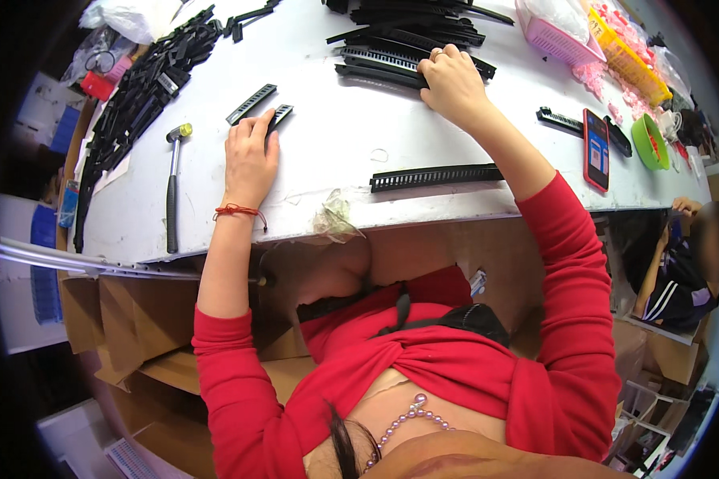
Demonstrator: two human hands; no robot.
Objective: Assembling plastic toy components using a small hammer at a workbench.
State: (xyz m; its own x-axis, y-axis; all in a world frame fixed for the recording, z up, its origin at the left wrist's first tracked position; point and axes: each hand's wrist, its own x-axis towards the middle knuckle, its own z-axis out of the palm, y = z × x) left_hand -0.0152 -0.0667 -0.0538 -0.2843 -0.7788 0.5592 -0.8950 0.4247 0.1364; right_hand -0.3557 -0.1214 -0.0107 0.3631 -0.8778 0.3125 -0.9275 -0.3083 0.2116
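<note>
My left hand [250,160] lies on the table with bent fingers around the lower end of a short black slotted strip [280,116]. A second short slotted strip [252,104] rests just beyond the fingertips. My right hand [457,86] reaches to the far middle, its fingers curled over the right end of a long black slotted strip [379,58] at the front of a pile of black strips [407,36]. The fingers partly hide that end. Nearer the front edge, a long black ribbed strip [435,177] lies apart from both hands.
A hammer [172,188] with a yellow head lies left of my left hand. Many black strips [140,100] are heaped along the left. On the right are a red-framed phone [596,152], a green bowl [649,142], and pink [563,41] and yellow baskets [627,57]. Another person [679,271] sits at right.
</note>
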